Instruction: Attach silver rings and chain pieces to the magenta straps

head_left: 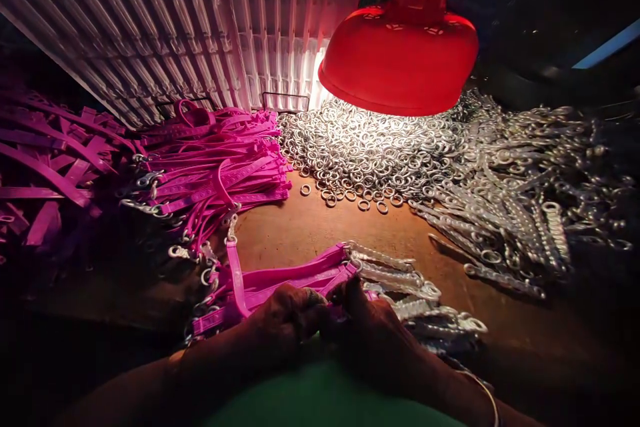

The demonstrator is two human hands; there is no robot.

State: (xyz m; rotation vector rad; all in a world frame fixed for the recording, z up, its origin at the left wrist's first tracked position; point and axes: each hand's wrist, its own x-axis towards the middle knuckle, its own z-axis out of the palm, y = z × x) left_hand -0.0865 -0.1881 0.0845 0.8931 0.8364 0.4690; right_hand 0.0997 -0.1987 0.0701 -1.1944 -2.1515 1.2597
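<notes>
My left hand (290, 312) and my right hand (357, 313) meet at the front of the table, fingers pinched together. Between them a bit of pink strap (338, 311) shows; its exact grip is partly hidden in shadow. Just beyond the hands lies a bundle of pink straps (295, 273), with metal rings at both ends. Long silvery metal pieces (400, 272) with eyelet ends hang from the rings on the right side of this bundle. One pink strap (235, 277) stands up in a bend at the left.
A red lamp (400, 57) lights a heap of metal rings (370, 147). Right of it lies a pile of long silvery pieces (525, 213). More pink straps (225, 173) are stacked at the left, before a ribbed translucent panel (190, 20). Bare wood (310, 227) shows between piles.
</notes>
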